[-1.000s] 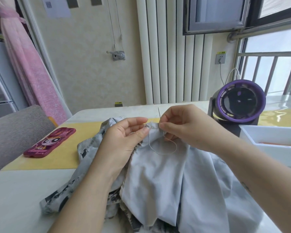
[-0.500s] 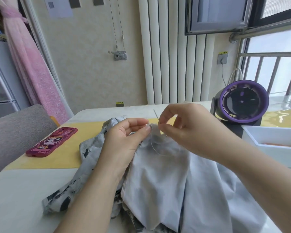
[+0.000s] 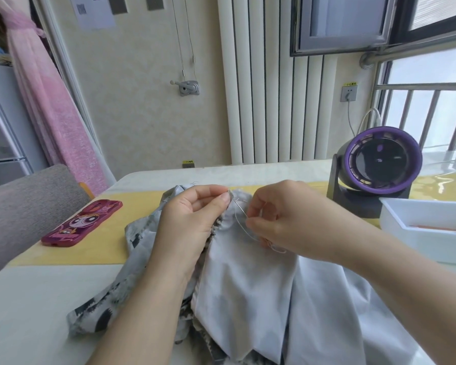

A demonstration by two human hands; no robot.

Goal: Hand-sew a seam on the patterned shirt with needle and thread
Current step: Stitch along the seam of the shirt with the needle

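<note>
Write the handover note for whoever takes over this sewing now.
Left hand: pinches the raised seam edge of the grey black-patterned shirt, bunched on the white table.
Right hand: pinches the thin metal needle, tip toward that edge; pale thread loops below.
Done: needle threaded, stitch under way; sewn length unclear.
Left: push through, pull taut, continue the seam, knot off.

Matt cloth shirt [image 3: 248,293], glossy plastic fan [image 3: 379,164]
</note>
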